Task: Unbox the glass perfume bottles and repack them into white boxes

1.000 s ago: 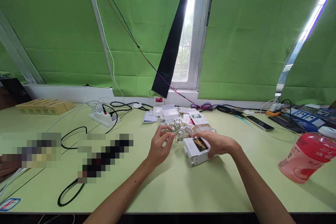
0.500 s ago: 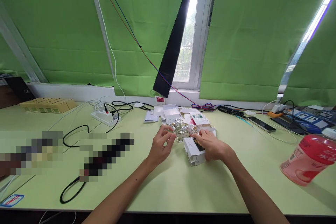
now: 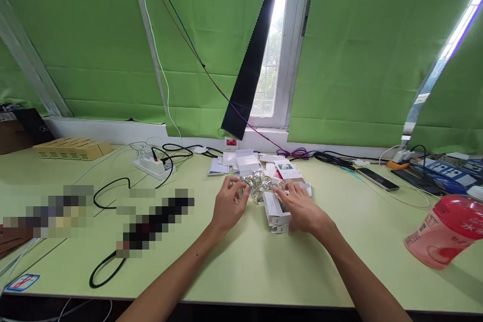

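Note:
My left hand [image 3: 230, 205] is at the left edge of a cluster of shiny clear items [image 3: 260, 193], perhaps small glass or plastic-wrapped pieces. Its fingers are curved, with a gap between them and the thumb. My right hand [image 3: 304, 207] lies against the right side and top of a short stack of small white boxes [image 3: 275, 211], fingers spread. That hand covers the stack's right part, and its thumb is hard to make out. Behind the cluster lie white opened cartons [image 3: 247, 162] and a white printed card or box [image 3: 286, 170].
On the right are a phone [image 3: 377, 179] and a pink bottle with a red top [image 3: 439, 234]. A white power strip [image 3: 153, 167], black cables and yellow boxes [image 3: 73, 149] occupy the left. Black cable bundles [image 3: 334, 160] run along the windowsill. Two desk areas are pixelated.
My right hand has spread its fingers and covers more of the boxes, which have shifted slightly away and left. My left hand's fingers have come closer to the shiny items. The view has tilted slightly.

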`<control>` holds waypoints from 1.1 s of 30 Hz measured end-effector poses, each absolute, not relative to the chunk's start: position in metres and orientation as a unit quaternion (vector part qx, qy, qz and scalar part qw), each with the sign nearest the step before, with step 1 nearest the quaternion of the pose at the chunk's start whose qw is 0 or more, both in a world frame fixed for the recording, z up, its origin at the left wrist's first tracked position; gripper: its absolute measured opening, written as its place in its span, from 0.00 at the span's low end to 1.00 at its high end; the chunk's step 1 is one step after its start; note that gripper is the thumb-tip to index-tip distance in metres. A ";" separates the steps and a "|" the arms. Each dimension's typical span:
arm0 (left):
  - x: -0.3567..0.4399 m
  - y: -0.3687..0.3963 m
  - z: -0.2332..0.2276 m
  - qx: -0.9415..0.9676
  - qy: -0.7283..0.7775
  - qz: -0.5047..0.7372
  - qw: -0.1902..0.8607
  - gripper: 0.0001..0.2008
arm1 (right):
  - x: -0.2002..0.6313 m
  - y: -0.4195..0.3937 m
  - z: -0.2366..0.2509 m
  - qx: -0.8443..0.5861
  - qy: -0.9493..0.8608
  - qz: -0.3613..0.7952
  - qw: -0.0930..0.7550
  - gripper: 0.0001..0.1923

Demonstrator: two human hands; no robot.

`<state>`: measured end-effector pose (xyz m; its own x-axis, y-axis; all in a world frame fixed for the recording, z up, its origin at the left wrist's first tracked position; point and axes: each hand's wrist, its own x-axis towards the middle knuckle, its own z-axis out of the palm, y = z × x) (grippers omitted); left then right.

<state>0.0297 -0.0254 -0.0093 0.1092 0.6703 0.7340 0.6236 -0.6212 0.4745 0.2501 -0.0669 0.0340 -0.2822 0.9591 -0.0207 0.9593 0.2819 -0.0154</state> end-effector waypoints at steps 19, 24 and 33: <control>-0.040 -0.020 0.036 0.603 0.796 -0.001 0.049 0.27 | 0.191 -0.121 0.037 0.469 0.871 0.055 -0.133 0.32; -0.040 -0.025 0.034 0.603 0.794 -0.028 0.068 0.26 | 0.194 -0.122 0.039 0.466 0.871 0.052 -0.143 0.32; -0.025 -0.021 0.018 0.633 0.773 -0.020 0.037 0.24 | 0.193 -0.125 0.043 0.461 0.874 0.032 -0.146 0.30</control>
